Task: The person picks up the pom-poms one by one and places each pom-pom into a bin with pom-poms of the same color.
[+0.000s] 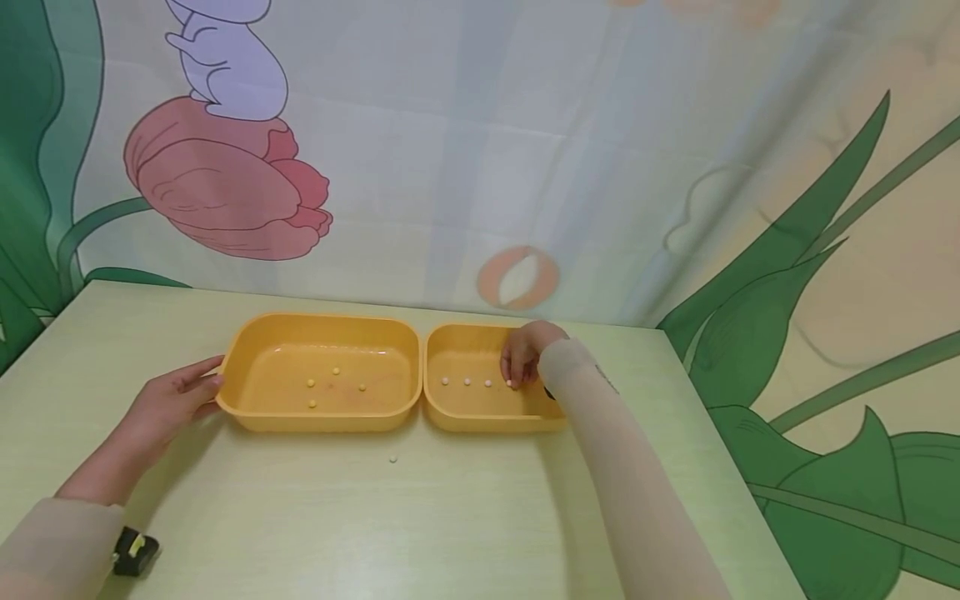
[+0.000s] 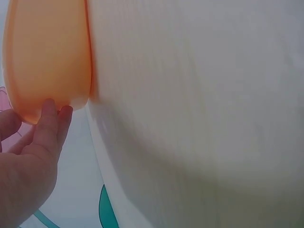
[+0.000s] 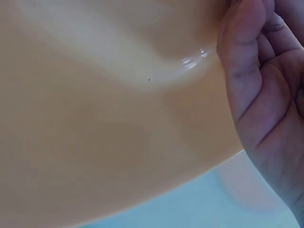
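Note:
My left hand (image 1: pixel 167 406) rests at the left end of the larger yellow tray (image 1: pixel 322 423), its nearly straight fingers (image 2: pixel 46 126) against the outer wall and rim. Inside that tray lie several small yellow beads (image 1: pixel 311 383), spread about the floor. My right hand (image 1: pixel 522 354) reaches down into the smaller yellow tray (image 1: pixel 491 423), fingertips together at a small white bead (image 1: pixel 510 384) that they pinch. More white beads (image 1: pixel 467 382) lie to its left in a row. In the right wrist view, curled fingers (image 3: pixel 242 52) show beside the tray wall; their tips are hidden.
The two trays stand side by side, ends together, near the back of the pale table (image 1: pixel 337 525). One small pale bead (image 1: pixel 393 459) lies on the table in front of them. A patterned curtain (image 1: pixel 390 167) hangs behind. A black wrist device (image 1: pixel 136 552) sits beside the left sleeve.

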`<state>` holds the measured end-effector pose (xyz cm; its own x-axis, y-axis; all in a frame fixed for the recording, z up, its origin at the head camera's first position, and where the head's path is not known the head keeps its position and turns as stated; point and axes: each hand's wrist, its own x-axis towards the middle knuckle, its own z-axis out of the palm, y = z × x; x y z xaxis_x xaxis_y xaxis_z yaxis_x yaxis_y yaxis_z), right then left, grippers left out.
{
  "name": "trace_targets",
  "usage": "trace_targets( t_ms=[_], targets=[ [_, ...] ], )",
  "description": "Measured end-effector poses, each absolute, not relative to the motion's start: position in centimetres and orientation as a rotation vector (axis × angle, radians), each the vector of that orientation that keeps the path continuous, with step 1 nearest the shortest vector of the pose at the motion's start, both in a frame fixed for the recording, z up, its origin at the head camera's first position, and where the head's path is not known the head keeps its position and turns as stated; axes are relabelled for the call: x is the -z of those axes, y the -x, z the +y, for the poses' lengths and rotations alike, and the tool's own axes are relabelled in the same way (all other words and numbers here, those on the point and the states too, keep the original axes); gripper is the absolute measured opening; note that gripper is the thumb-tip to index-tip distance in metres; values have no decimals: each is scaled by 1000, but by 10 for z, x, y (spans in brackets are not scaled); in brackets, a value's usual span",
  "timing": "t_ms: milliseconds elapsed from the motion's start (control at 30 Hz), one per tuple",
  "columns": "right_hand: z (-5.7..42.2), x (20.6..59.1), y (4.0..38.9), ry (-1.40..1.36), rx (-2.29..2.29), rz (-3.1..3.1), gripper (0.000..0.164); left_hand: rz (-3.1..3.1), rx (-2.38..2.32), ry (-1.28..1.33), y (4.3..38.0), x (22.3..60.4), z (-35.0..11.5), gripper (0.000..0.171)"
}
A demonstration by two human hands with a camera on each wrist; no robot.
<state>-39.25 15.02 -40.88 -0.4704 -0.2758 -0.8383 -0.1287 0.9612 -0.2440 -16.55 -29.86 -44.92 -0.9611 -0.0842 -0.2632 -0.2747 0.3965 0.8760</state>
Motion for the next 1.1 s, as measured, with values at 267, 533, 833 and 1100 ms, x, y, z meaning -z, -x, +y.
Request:
trace_targets(
  t_ms=[267, 533, 833, 1100],
  targets=[
    [154, 405, 390, 267, 215, 2100, 12, 2483, -1598, 312, 167, 451, -299, 61],
    [155, 390, 383, 233, 202, 2142, 12, 2492, -1558, 331, 168, 451, -300, 62],
    [163, 366, 369, 329, 244, 2248, 21, 2489, -1547, 356, 168, 449, -299, 62],
    [178, 358, 348, 508, 385, 2433, 22, 2499, -1550, 347, 168, 451, -299, 62]
  ],
)
